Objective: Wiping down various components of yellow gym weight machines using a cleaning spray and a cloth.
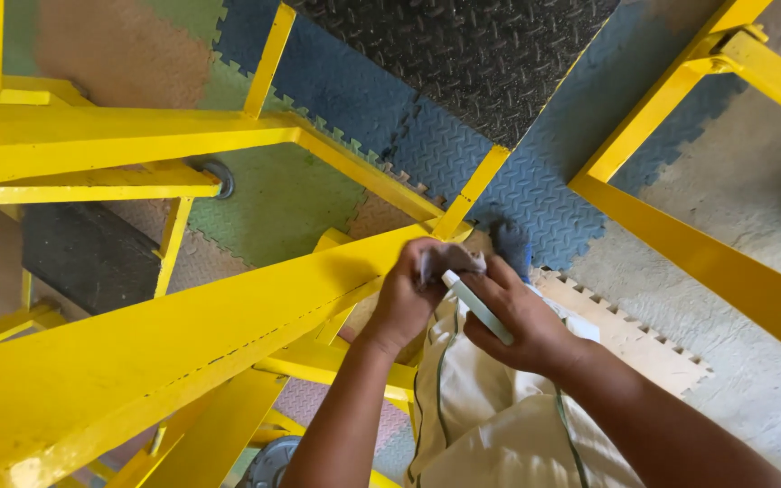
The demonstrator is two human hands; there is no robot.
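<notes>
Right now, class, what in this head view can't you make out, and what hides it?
- Flat pale block: far end hidden under the right hand.
- Grey cloth: mostly covered by the left hand.
- Yellow frame: cut off by every edge.
- Dark shoe: partly behind the hands.

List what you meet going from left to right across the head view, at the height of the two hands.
Wide yellow steel beam → left hand gripping a grey cloth → flat pale block held in the right hand → bare concrete floor → slanting yellow frame bar.
</notes>
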